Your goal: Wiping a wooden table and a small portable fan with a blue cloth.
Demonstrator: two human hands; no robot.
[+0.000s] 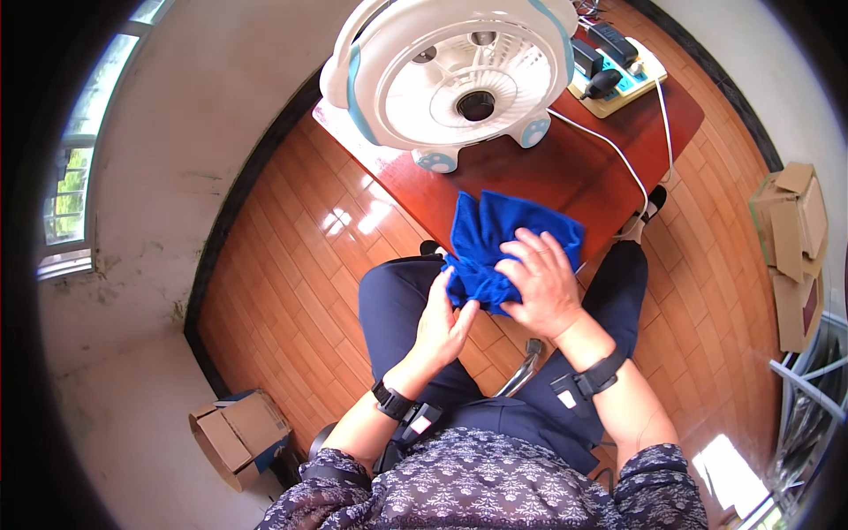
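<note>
A blue cloth [517, 216] lies partly spread on the near end of the reddish-brown table [548, 185], its near left part bunched up and hanging over the edge. My left hand [437, 327] grips the bunched part from the left, thumb toward me and fingers partly hidden by the folds. Over the cloth's right part is my right hand [546, 287], its fingers bent across the top and the thumb at the near edge. Beyond the cloth stands a round white fan [477, 75] with light-blue trim and paw-shaped feet.
Behind the fan's right side is a power strip [605, 106] with black adapters; a white cable [609, 146] runs across the table. Cardboard boxes stand at the right wall [791, 230] and the lower left [238, 433]. My legs straddle the table's near end.
</note>
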